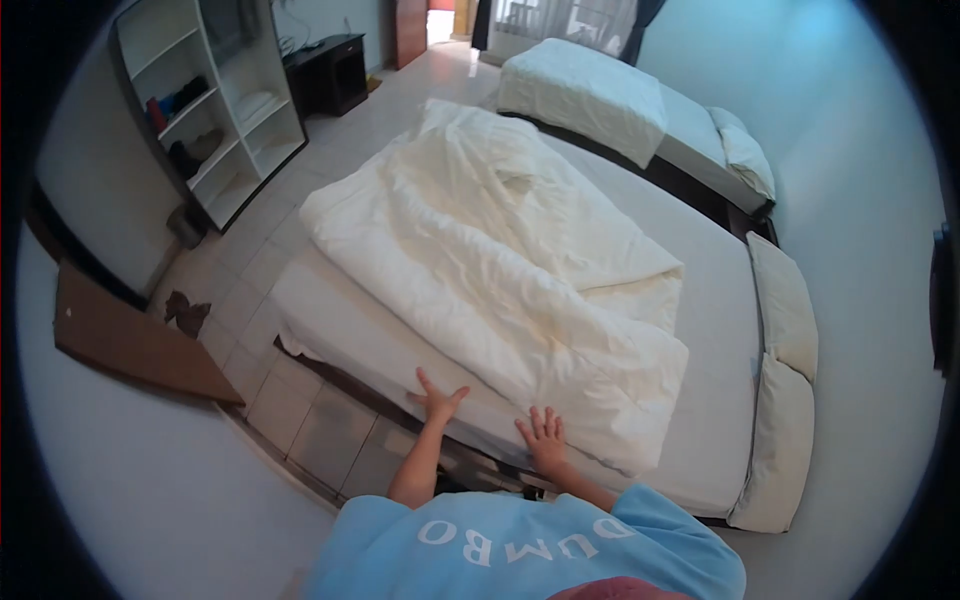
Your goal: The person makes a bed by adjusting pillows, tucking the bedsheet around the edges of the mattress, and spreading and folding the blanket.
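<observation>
A rumpled cream duvet (480,240) covers much of the bed, bunched and folded over itself. Beneath it, the mattress in a pale sheet (340,310) shows along the near side and toward the pillows. My left hand (438,398) is at the near edge of the mattress, fingers spread, with nothing in it. Beside the near edge of the duvet is my right hand (545,438), its fingers stretched out flat; whether it presses on the duvet or on the sheet I cannot tell.
Two pillows (783,310) lie at the head end on the right. Beyond stands a second bed (590,90) with white bedding. An open shelf unit (215,110), a dark desk (335,75) and a small bin (185,227) are to the left. A brown panel (140,345) juts out nearby.
</observation>
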